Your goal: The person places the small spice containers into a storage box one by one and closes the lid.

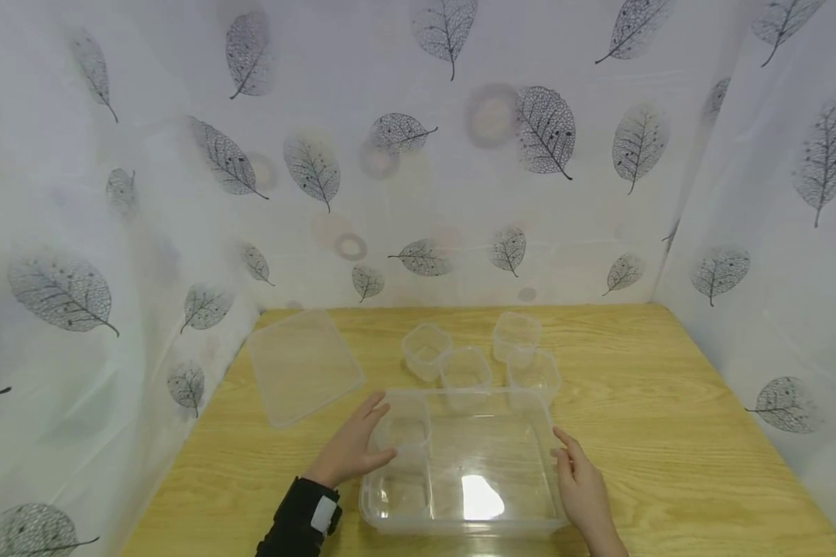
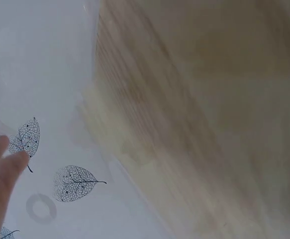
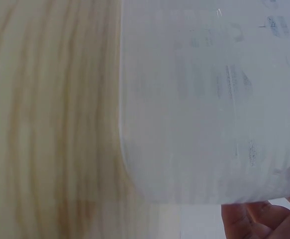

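Note:
A large clear plastic box [image 1: 491,522] lies on the wooden table in the head view, with two small clear cups [image 1: 400,495] along its left side. My left hand [image 1: 351,449] is at the box's left edge, fingers spread and thumb reaching over the rim. At the right wall my right hand [image 1: 585,491] touches the side with fairly straight fingers. The right wrist view shows the box's translucent wall [image 3: 204,114] with fingers below it. Only part of the left hand [image 2: 0,184] appears in the left wrist view.
Several small clear cups [image 1: 426,352] stand behind the box. A square clear lid [image 1: 306,367] lies at the table's back left. Leaf-patterned white curtains [image 1: 418,193] surround the wooden table [image 1: 676,433] at the back and sides.

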A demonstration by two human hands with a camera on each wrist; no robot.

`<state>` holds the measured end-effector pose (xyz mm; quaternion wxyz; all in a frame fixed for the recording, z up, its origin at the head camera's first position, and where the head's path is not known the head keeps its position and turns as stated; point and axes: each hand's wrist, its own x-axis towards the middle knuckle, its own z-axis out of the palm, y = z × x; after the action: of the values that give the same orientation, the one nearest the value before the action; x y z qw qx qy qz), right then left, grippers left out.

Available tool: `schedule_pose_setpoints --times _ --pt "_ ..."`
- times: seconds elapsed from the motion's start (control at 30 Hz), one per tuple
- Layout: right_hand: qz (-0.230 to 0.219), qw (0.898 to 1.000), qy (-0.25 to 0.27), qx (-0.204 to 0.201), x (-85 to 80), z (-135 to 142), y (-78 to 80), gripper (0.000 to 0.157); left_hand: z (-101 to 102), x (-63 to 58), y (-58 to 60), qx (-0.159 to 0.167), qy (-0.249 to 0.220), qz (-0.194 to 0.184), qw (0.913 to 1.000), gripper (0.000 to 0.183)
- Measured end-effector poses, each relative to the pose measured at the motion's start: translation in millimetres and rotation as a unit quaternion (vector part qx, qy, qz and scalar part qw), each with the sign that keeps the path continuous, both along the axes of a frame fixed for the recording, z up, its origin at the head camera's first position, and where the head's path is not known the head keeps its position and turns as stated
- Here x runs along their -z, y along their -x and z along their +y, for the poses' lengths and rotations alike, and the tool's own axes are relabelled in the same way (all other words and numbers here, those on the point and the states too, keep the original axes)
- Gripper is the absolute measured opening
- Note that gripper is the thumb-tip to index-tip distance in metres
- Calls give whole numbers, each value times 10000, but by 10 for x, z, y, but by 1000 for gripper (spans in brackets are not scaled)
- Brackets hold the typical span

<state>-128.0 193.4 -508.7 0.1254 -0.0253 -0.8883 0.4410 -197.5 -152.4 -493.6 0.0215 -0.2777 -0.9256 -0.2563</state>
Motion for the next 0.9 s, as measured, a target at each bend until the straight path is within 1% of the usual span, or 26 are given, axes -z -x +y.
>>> schedule_pose_setpoints --times 0.1,0.2,0.27,0.33,0.4,0.5,0.57,0.73,0.9 --pt "49 10000 -32 13 3 1 4 31 13 16 -77 -619 -515 70 9967 60" --pt "77 9999 -57 35 12 1 14 31 18 29 -141 -1331 -1051 59 9855 48" --pt "70 9999 -66 37 16 4 17 31 19 23 -178 -1669 -1261 -5 9779 41" --pt "56 9999 -83 38 19 6 18 31 20 22 -214 -1845 -1317 -130 9739 37" --pt "47 9999 -101 37 22 7 18 31 23 14 -251 -1915 -1354 -326 9716 33" --pt "52 9999 -104 24 19 4 24 31 23 11 -292 -1942 -1423 -645 9684 28" --pt "57 9999 -113 30 18 1 27 31 24 18 -313 -1959 -1506 -795 9657 26" --pt "24 10000 -71 45 21 -2 25 31 33 66 -352 -1909 -1595 -830 9650 27" --pt "177 9998 -81 74 37 3 8 31 36 110 -384 -1846 -1701 -1087 9619 34"
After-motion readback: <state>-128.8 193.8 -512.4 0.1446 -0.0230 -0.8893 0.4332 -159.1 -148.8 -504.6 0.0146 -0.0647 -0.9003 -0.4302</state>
